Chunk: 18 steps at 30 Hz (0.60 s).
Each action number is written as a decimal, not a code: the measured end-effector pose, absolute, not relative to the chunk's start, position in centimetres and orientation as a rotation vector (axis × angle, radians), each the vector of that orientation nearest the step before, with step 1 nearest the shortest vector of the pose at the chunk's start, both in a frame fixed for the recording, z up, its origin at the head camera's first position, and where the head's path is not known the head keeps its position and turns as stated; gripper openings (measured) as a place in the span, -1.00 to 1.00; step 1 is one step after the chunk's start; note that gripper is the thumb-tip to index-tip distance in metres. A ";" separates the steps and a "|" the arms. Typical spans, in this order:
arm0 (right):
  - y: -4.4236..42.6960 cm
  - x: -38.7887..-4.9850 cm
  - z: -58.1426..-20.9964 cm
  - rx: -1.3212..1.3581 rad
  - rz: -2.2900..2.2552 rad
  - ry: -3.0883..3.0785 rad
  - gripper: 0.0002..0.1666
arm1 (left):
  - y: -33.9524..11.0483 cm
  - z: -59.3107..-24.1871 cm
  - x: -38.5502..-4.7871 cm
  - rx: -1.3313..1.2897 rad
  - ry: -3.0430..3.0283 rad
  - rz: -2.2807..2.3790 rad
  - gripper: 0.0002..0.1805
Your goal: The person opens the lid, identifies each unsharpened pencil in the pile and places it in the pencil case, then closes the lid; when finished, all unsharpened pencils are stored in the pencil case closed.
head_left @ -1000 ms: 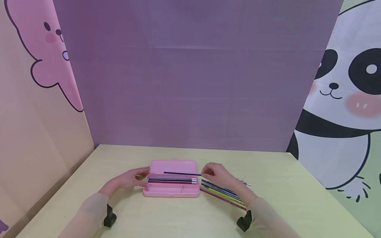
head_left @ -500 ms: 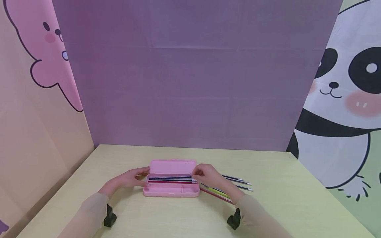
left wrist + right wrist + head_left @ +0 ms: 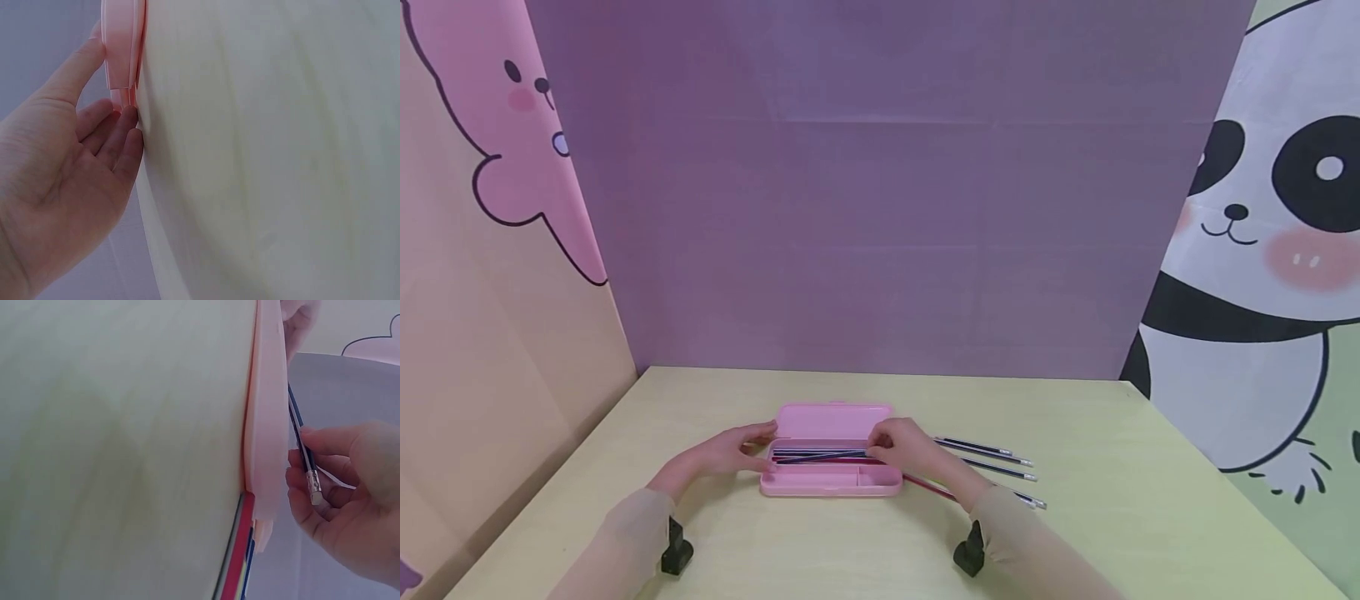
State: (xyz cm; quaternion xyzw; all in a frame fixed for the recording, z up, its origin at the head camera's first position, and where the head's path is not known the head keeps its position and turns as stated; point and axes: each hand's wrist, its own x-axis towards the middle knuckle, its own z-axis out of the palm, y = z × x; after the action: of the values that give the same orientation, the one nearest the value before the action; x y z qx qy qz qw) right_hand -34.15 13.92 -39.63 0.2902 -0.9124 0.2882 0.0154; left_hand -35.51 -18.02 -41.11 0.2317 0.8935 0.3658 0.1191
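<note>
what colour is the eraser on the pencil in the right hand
The eraser is white, clearest in the right wrist view.

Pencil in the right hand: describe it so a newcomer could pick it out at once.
On the pale wooden table sits an open pink pencil case. At its rear compartment, the right hand pinches a dark, light-striped pencil with a silver ferrule and white eraser. Unlike its neighbours, it is held, slanting across the pencils inside the case.

Left fingers (image 3: 129,153) bend loosely, right fingers (image 3: 306,509) pinch, forearms (image 3: 610,542) angle inward.
</note>
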 end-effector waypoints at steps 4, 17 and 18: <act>13.5 -34.4 -39.8 0.912 0.892 -2.821 -0.95 | -18.1 -41.2 -35.6 0.677 2.613 1.068 -0.09; 13.0 -34.9 -40.1 0.953 0.879 -2.790 -0.95 | -18.2 -41.4 -35.8 0.705 2.603 1.078 -0.09; 13.1 -34.9 -40.1 0.955 0.878 -2.787 -0.94 | -18.2 -41.4 -35.8 0.706 2.604 1.077 -0.09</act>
State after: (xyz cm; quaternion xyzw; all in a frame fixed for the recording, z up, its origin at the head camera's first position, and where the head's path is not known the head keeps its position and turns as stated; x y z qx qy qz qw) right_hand -34.88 13.07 -40.14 0.3105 -0.9060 0.2856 0.0336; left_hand -35.83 -18.18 -41.37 0.2412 0.8902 0.3680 0.1181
